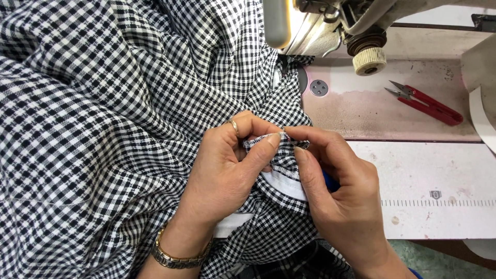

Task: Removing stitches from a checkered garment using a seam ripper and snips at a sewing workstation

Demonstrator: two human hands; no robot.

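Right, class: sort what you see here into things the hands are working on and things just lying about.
In hand:
checked fabric, its folded edge pinched by left hand and right hand
white strip under that edge

Lying about:
red thread snips
sewing machine
printed ruler on the table

A worn, stained pale sewing table with a printed ruler strip spans beyond the hands to their right; green floor shows below its edge.
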